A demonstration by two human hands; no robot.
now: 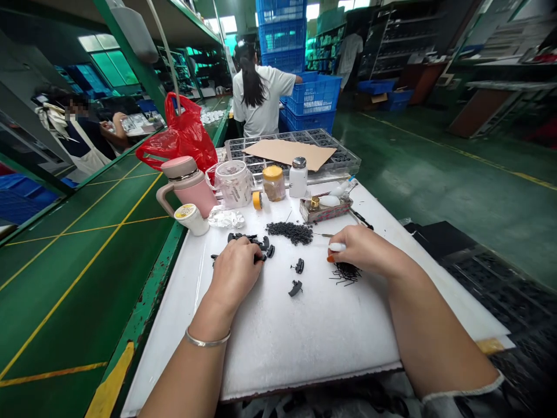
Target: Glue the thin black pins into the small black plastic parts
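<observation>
My left hand (235,268) is closed at a pile of small curved black plastic parts (266,244), its thumb and finger pinching one at the pile's near edge. Several others show around the fingers. My right hand (359,247) grips a slim tool with a white handle (337,247); a thin tip points left. Under that hand lies a bundle of thin black pins (347,274). Between my hands, two black parts with pins in them, one upper (298,266) and one lower (295,288), rest on the white board. Beyond them is a heap of tiny black rings (290,232).
A pink mug (187,188), white tub (191,219), clear plastic jar (234,183), yellow-lidded jar (274,184), white bottle (298,177) and small tool box (326,210) line the far side. A green conveyor (78,255) runs left. Two co-workers sit beyond; another person stands farther back.
</observation>
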